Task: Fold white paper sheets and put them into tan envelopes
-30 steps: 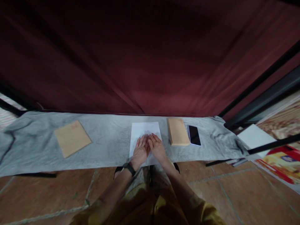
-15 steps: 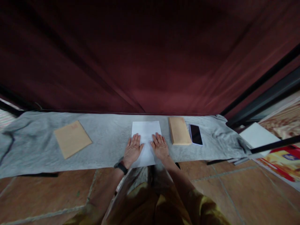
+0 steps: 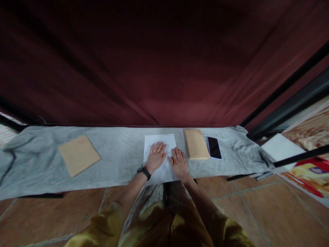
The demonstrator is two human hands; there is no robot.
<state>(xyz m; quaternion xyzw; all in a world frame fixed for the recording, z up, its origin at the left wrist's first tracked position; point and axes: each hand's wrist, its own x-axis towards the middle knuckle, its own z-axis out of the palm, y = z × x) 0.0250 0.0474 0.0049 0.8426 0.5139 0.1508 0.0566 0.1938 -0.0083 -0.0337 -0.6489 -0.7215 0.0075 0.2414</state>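
Observation:
A white sheet of paper (image 3: 161, 138) lies flat on the grey cloth (image 3: 120, 151) in front of me; I cannot tell whether it is one sheet or several. My left hand (image 3: 155, 157), with a dark watch on the wrist, rests palm down on the middle of the paper, fingers stretched out. Flat at the paper's right edge lies my right hand (image 3: 179, 162), its fingers extended and partly on the sheet. Just to the right of that hand is a stack of brown envelopes (image 3: 197, 144). A single brown envelope (image 3: 79, 155) lies at an angle farther left.
A phone (image 3: 214, 148) with a dark screen lies right of the stack. Behind the cloth-covered surface hangs a dark red curtain (image 3: 164, 85). Black metal bars (image 3: 285, 99), a white board (image 3: 282, 147) and a red-and-yellow package (image 3: 312, 173) stand at the right. Below is a tiled floor (image 3: 84, 212).
My left hand has slid right and away from me, from the paper's left edge onto its middle. My right hand has shifted slightly right and closer to me.

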